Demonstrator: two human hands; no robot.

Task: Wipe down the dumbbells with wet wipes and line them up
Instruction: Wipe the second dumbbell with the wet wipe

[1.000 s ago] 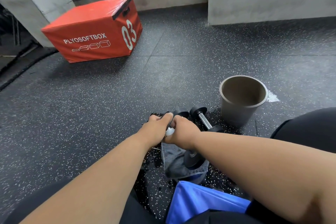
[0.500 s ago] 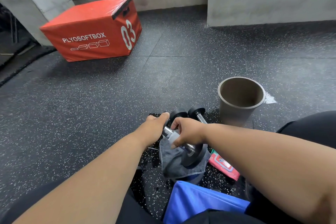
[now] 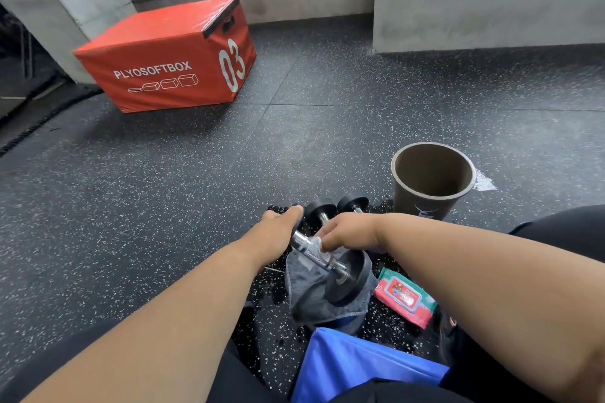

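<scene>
Both forearms bare, no sleeves in view; bare left hand (image 3: 278, 232); bare right hand (image 3: 350, 232); legs in black trousers (image 3: 563, 232).

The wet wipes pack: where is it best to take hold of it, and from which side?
The wet wipes pack lies flat on the floor, lid up. Probably pinch its two long edges from above, approaching from the right, since the dumbbell crowds its left.

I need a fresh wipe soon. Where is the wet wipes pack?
In the head view, the wet wipes pack lies on the floor at lower right, just right of the held dumbbell and near the bin.
</scene>
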